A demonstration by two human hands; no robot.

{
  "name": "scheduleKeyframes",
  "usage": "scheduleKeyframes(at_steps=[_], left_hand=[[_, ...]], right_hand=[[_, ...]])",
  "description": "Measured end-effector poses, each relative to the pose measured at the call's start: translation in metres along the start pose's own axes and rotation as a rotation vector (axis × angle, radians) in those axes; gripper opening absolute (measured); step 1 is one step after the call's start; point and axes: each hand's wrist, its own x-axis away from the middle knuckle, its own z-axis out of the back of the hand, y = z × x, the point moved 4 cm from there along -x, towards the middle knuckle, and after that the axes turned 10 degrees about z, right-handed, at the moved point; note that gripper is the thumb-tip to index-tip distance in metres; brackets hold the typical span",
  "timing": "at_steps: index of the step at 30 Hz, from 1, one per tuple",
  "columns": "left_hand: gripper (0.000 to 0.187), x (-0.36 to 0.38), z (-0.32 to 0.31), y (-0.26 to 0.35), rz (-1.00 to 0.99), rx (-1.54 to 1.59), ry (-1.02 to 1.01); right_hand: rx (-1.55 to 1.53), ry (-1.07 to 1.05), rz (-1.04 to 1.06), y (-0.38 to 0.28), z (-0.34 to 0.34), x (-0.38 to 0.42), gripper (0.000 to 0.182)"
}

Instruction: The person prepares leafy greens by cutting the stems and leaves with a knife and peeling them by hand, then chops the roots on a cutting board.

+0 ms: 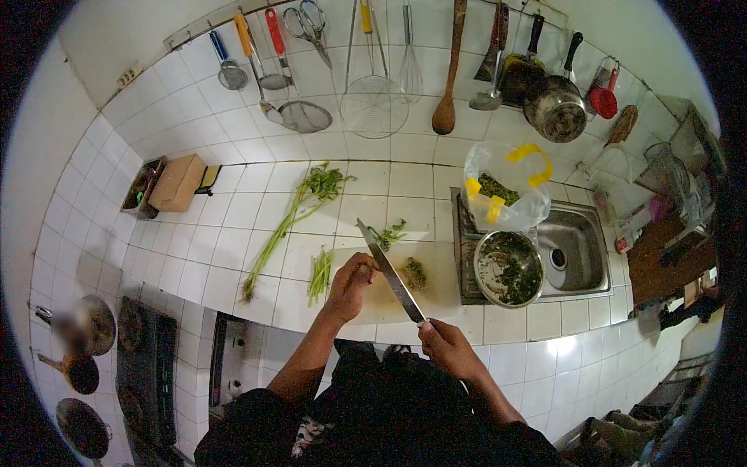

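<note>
My right hand grips the handle of a long kitchen knife, its blade slanting up and to the left. Curled fingers of my left hand are close beside the blade; whatever they hold, if anything, is hidden. Below the knife lies a pale cutting board with a small heap of chopped greens. A leafy sprig rests by the board's far edge. To the left are cut green stalks and a long leafy bunch with roots, resembling celery.
Right of the board, a steel bowl of chopped greens and a plastic bag stand beside the sink. A cardboard box is at the back left. Utensils, including a wooden spoon, hang above. A stove is lower left.
</note>
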Motion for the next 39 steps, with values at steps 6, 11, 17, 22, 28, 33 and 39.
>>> scheduleKeyframes(at_steps=[6, 11, 17, 22, 28, 33, 39], left_hand=[[0.031, 0.003, 0.004, 0.006, -0.016, -0.151, 0.042], [0.02, 0.004, 0.003, 0.004, -0.1, -0.106, 0.024], [0.019, 0.007, 0.006, 0.01, -0.007, -0.037, -0.019], [0.019, 0.004, 0.009, 0.012, -0.116, -0.03, -0.085], [0.021, 0.007, 0.012, 0.006, -0.014, 0.047, -0.123], [0.022, 0.012, 0.017, 0.004, 0.059, -0.007, -0.122], [0.02, 0.019, 0.012, 0.01, 0.0, 0.025, -0.147]], right_hand=[[-0.008, 0.022, -0.025, -0.015, -0.01, 0.01, 0.037], [-0.079, 0.016, -0.014, -0.002, -0.012, 0.006, 0.037], [-0.017, 0.041, -0.034, -0.009, -0.014, 0.011, 0.038], [0.0, 0.063, -0.04, -0.016, -0.017, 0.016, 0.04], [0.102, 0.095, -0.011, -0.023, -0.02, 0.017, 0.042], [0.154, 0.075, -0.023, -0.033, -0.024, 0.023, 0.043], [0.212, 0.073, 0.014, -0.023, -0.022, 0.027, 0.044]])
